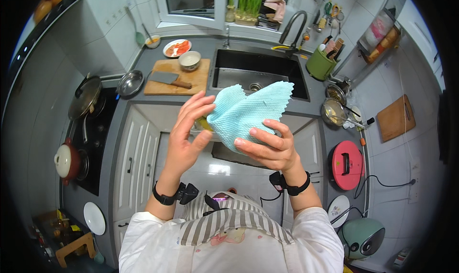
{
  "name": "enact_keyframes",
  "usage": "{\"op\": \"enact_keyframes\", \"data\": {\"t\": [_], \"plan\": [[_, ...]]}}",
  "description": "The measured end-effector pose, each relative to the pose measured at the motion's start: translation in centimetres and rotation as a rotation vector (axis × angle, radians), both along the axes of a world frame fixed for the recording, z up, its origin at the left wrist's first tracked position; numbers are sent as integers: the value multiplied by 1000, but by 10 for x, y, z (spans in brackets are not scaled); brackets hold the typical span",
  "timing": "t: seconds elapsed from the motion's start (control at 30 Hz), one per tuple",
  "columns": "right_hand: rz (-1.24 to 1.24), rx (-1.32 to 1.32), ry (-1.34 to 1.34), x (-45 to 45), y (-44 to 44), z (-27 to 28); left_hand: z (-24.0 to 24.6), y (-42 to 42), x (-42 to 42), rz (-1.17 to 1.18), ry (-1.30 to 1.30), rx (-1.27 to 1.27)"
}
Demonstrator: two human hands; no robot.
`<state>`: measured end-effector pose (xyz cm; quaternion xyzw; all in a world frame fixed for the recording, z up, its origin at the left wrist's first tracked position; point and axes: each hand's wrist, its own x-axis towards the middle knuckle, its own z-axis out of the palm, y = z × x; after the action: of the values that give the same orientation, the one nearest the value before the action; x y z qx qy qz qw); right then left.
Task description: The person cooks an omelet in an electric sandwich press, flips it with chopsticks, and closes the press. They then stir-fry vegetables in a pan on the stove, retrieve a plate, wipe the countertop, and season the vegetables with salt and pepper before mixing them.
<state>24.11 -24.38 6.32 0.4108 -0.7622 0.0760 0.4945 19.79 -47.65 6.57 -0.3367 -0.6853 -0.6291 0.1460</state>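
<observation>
A light-blue textured cleaning cloth (pixel 247 115) with zigzag edges is held up in front of me, over the floor before the sink. My right hand (pixel 274 143) grips its lower right side, fingers spread across the face of the cloth. At the cloth's left edge is my left hand (pixel 188 129), thumb and fingers apart; its fingertips reach the edge, and I see no firm grip. Between that hand and the cloth shows a yellow-green thing (pixel 203 123), mostly hidden, so its kind is unclear.
Beyond are a sink (pixel 229 77) and a cutting board (pixel 200 82) with a cleaver (pixel 165 77) and a bowl (pixel 190 60). A stove with a lidded pan (pixel 84 99) and a red pot (pixel 66 161) stands left. Mixing bowls (pixel 333 111) and a red round appliance (pixel 348 165) line the right counter.
</observation>
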Motion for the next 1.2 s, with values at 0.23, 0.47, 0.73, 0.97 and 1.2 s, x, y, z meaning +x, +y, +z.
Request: {"op": "enact_keyframes", "data": {"t": [0.23, 0.47, 0.73, 0.97, 1.2], "plan": [[-92, 27, 7, -40, 92, 2, 8, 106, -60, -93, 11, -42], [165, -302, -417, -103, 168, 11, 3, 164, -158, -28, 390, -396], [237, -160, -847, -224, 241, 21, 6, 236, -245, -475, 236, -370], [521, -598, -1771, -309, 285, 15, -2, 280, -305, -178, 119, -268], [354, -861, -980, -463, 406, 66, -4, 275, -326, 361, 34, -182]]}}
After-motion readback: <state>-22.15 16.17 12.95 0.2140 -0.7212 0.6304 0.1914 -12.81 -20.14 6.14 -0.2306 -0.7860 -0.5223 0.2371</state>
